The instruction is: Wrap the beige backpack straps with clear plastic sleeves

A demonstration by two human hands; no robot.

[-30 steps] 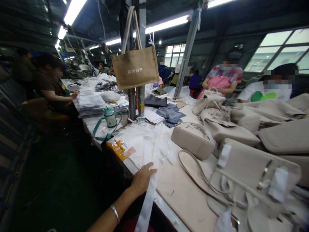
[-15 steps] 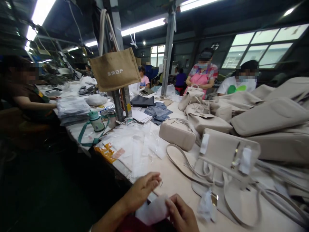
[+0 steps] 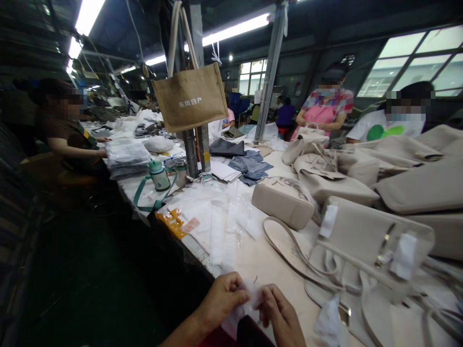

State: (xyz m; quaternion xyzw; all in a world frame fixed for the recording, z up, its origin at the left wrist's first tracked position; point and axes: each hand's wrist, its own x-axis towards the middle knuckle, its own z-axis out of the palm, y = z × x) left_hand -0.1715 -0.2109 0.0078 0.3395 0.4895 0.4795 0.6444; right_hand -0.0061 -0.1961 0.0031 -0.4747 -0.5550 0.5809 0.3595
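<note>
Between my two hands is a thin, whitish translucent sheet (image 3: 237, 320), held low at the table's front edge. My left hand (image 3: 226, 296) pinches its upper left part between thumb and curled fingers. The fingers of my right hand (image 3: 277, 308) are closed on its right side, a short gap away from my left. Part of the sheet hangs below my hands. To the right lies a beige handbag (image 3: 376, 236) with white wrapping on its fittings, and its long strap (image 3: 285, 241) loops over the table.
Clear plastic and white sheets (image 3: 220, 217) lie ahead, beside an orange packet (image 3: 171, 222). Beige bags (image 3: 427, 178) are piled at the right. A teal bottle (image 3: 158, 176) stands by a post with a hanging brown bag (image 3: 191, 99). A person (image 3: 68, 130) sits left; others work behind.
My left hand was spread and has closed on the sheet beside my right hand. The sheet is now bunched between them. The view has turned slightly left.
</note>
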